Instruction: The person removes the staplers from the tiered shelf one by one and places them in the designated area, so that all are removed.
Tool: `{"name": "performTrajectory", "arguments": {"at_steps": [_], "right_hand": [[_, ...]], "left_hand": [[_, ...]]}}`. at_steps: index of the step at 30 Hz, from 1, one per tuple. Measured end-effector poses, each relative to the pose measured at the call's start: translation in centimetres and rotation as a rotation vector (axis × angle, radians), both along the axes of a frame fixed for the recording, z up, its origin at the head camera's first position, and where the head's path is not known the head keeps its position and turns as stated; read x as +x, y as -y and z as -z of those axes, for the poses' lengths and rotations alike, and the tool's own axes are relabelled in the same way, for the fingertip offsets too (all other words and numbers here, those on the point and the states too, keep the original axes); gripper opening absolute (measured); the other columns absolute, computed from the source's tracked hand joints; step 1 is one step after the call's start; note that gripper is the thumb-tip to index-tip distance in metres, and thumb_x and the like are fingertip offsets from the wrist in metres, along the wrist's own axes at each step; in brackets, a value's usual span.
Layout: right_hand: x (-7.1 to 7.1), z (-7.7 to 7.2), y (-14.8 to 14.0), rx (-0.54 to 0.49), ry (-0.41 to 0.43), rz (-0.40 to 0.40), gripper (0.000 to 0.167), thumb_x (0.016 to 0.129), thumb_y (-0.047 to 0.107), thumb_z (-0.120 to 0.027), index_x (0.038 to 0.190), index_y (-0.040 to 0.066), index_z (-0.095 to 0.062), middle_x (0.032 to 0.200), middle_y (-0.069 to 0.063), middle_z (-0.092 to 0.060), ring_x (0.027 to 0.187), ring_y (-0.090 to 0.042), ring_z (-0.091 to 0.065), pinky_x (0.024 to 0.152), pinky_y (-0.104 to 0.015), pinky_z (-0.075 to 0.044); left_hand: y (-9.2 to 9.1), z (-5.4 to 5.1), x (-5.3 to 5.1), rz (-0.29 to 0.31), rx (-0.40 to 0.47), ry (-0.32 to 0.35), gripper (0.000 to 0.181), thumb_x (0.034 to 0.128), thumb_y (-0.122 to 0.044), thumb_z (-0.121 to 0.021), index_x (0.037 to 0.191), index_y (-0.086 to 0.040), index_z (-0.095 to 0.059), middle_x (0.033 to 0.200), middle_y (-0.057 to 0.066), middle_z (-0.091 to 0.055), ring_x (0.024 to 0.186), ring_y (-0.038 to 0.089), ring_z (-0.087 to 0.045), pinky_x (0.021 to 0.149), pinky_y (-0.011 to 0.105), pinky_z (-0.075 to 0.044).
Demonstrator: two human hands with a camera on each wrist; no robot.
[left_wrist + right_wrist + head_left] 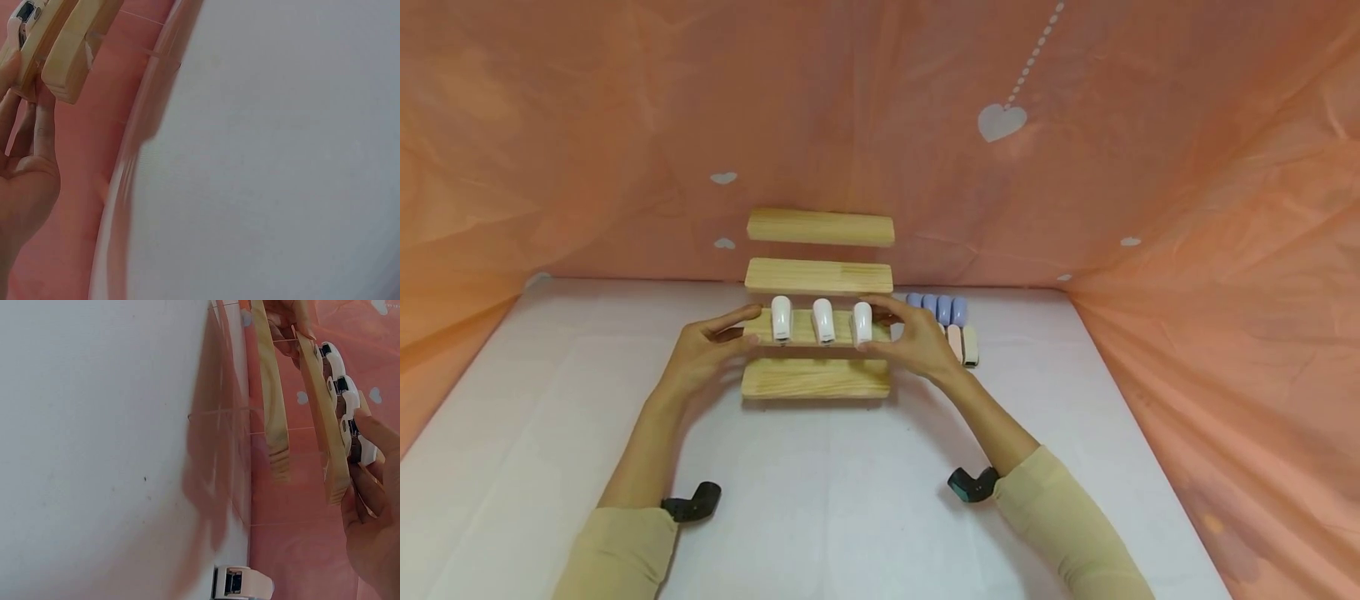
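Note:
Three small white staplers stand in a row on a wooden shelf board (802,327): a left one (782,318), a middle one (823,320) and a right one (862,322). My left hand (702,354) grips the board's left end between thumb and fingers. At the other end, my right hand (919,343) pinches the right stapler, thumb at its front and fingers behind. In the right wrist view, the thumb lies against that white stapler (367,450). The left wrist view shows the left fingers (44,128) reaching up under the board's end (26,84).
The rack's other boards are a top one (820,227), an upper one (818,276) and a bottom one (816,379). Right of it stand several purple staplers (944,310), a pink one (955,342) and a cream one (971,345). An orange curtain (850,108) hangs behind the white table (820,500).

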State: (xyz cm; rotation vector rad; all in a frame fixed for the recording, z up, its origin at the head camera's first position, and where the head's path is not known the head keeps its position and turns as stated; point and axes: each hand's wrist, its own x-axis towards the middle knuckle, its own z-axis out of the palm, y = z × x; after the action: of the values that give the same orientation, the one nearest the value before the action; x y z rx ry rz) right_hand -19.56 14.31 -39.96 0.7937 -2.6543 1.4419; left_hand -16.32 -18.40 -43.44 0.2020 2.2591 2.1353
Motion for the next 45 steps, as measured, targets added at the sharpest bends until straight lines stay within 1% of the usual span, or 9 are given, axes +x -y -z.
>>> {"name": "performTrajectory", "arguments": {"at_steps": [5, 9, 15, 20, 24, 28, 35, 40, 45], "right_hand": [[0.0, 0.0, -0.4, -0.041, -0.010, -0.014, 0.067, 0.075, 0.020, -0.089, 0.135, 0.010, -0.061, 0.120, -0.008, -0.069, 0.106, -0.022, -0.066, 0.096, -0.050, -0.052], [0.3, -0.1, -1.0, -0.032, -0.004, 0.014, 0.067, 0.074, 0.021, -0.090, 0.134, 0.012, -0.062, 0.119, -0.005, -0.069, 0.105, -0.020, -0.066, 0.095, -0.049, -0.052], [0.5, -0.1, -2.4, -0.045, -0.029, 0.036, 0.067, 0.072, 0.019, -0.091, 0.132, 0.010, -0.063, 0.123, -0.008, -0.068, 0.109, -0.031, -0.066, 0.097, -0.046, -0.052], [0.6, 0.0, -3.8, -0.046, -0.027, 0.054, 0.064, 0.072, 0.015, -0.091, 0.130, 0.008, -0.064, 0.118, -0.011, -0.070, 0.106, -0.033, -0.067, 0.092, -0.054, -0.053], [0.9, 0.1, -4.8, -0.031, -0.008, 0.076, 0.063, 0.072, 0.013, -0.090, 0.129, 0.009, -0.064, 0.117, -0.010, -0.070, 0.107, -0.032, -0.067, 0.091, -0.055, -0.053], [1.2, 0.5, -5.5, 0.001, 0.002, 0.103, 0.063, 0.072, 0.016, -0.091, 0.130, 0.010, -0.064, 0.117, -0.009, -0.070, 0.108, -0.035, -0.067, 0.092, -0.053, -0.054], [1.7, 1.4, -6.7, 0.012, 0.036, 0.136, 0.062, 0.074, 0.014, -0.089, 0.130, 0.009, -0.064, 0.116, -0.010, -0.071, 0.108, -0.031, -0.067, 0.092, -0.051, -0.054], [2.4, 2.4, -7.8, 0.031, 0.062, 0.164, 0.061, 0.075, 0.014, -0.089, 0.130, 0.011, -0.064, 0.117, -0.009, -0.070, 0.109, -0.028, -0.066, 0.093, -0.046, -0.054], [3.1, 3.2, -8.6, 0.020, 0.105, 0.176, 0.063, 0.075, 0.014, -0.088, 0.132, 0.008, -0.062, 0.120, -0.013, -0.069, 0.107, -0.031, -0.067, 0.094, -0.048, -0.054]], "left_hand": [[0.1, -0.3, 0.1, -0.015, -0.054, -0.013, 0.051, 0.0898, -0.013, -0.076, 0.135, 0.002, -0.059, 0.135, -0.005, -0.060, 0.102, 0.005, -0.063, 0.083, 0.016, -0.054], [0.2, -0.4, 0.1, -0.018, -0.078, -0.011, 0.050, 0.0897, -0.014, -0.076, 0.136, -0.003, -0.060, 0.138, 0.000, -0.059, 0.102, 0.005, -0.063, 0.083, 0.017, -0.055], [0.2, -0.4, 0.0, -0.014, -0.101, -0.012, 0.052, 0.0901, -0.016, -0.076, 0.137, -0.002, -0.059, 0.142, 0.004, -0.056, 0.105, 0.008, -0.059, 0.084, 0.015, -0.053], [0.2, -0.3, 0.0, -0.019, -0.087, -0.002, 0.052, 0.0902, -0.016, -0.076, 0.137, -0.001, -0.058, 0.142, 0.002, -0.055, 0.104, 0.008, -0.058, 0.080, 0.015, -0.054], [0.2, -0.2, 0.0, -0.022, -0.079, -0.016, 0.050, 0.0899, -0.015, -0.076, 0.135, 0.000, -0.060, 0.138, -0.003, -0.058, 0.102, 0.007, -0.060, 0.080, 0.015, -0.054], [0.2, -0.1, -0.1, -0.017, -0.054, -0.019, 0.049, 0.0898, -0.012, -0.075, 0.134, 0.001, -0.060, 0.133, -0.008, -0.060, 0.100, 0.006, -0.062, 0.079, 0.016, -0.055], [0.1, 0.0, -0.1, -0.025, -0.034, -0.029, 0.045, 0.0891, -0.012, -0.076, 0.132, -0.007, -0.064, 0.133, -0.003, -0.062, 0.098, 0.005, -0.064, 0.078, 0.018, -0.056], [0.1, 0.2, 0.0, -0.022, -0.054, -0.028, 0.048, 0.0897, -0.013, -0.076, 0.134, -0.001, -0.061, 0.134, -0.005, -0.062, 0.100, 0.005, -0.063, 0.080, 0.016, -0.055], [0.0, 0.2, -0.1, -0.018, -0.074, -0.026, 0.051, 0.0903, -0.015, -0.075, 0.135, 0.003, -0.058, 0.137, -0.002, -0.059, 0.102, 0.005, -0.062, 0.081, 0.016, -0.055]]}}
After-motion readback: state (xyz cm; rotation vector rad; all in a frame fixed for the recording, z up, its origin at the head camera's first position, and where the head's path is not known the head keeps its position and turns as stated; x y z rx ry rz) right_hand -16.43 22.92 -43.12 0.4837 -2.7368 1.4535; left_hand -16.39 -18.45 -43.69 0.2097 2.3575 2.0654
